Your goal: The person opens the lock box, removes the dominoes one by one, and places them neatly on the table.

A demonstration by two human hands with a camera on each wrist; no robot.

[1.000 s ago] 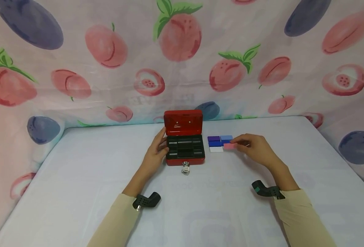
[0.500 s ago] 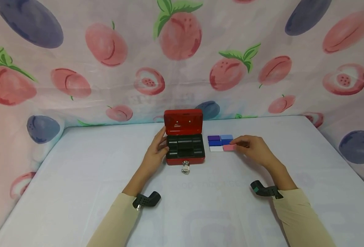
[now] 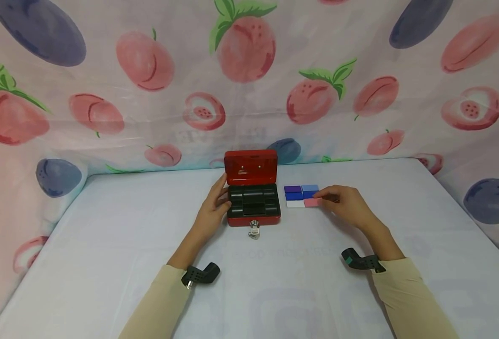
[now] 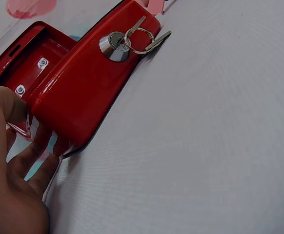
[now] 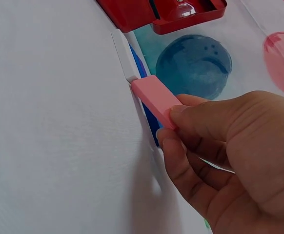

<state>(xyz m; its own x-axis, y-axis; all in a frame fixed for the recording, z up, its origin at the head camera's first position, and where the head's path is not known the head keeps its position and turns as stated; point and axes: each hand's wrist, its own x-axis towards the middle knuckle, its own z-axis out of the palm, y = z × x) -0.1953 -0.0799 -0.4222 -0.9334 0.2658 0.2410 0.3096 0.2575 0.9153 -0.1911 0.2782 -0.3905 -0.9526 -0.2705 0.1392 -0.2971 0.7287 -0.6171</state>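
A red cash box [image 3: 237,221] stands with its lid [image 3: 251,167] up and a black compartment tray [image 3: 254,193] inside. My left hand [image 3: 209,212] lies along the box's left side, fingers spread against it and the thumb at the rim. Right of the box my right hand [image 3: 347,205] pinches a pink block [image 5: 154,97] between thumb and fingers. The pink block sits in line with a white block [image 3: 295,204], its end right at that one's end. Behind them lie dark blue blocks [image 3: 293,196], a purple block [image 3: 293,189] and a light blue block [image 3: 310,187].
A ring with keys [image 4: 141,40] hangs from the lock [image 4: 114,46] on the box's front. White cloth [image 3: 249,282] covers the table. A fruit-print curtain [image 3: 156,117] rises behind it. Each wrist wears a black camera mount [image 3: 200,274].
My right hand has moved slightly left and brought the pink block down against the white block's end, closing the small gap. My left hand stays at the box's side.
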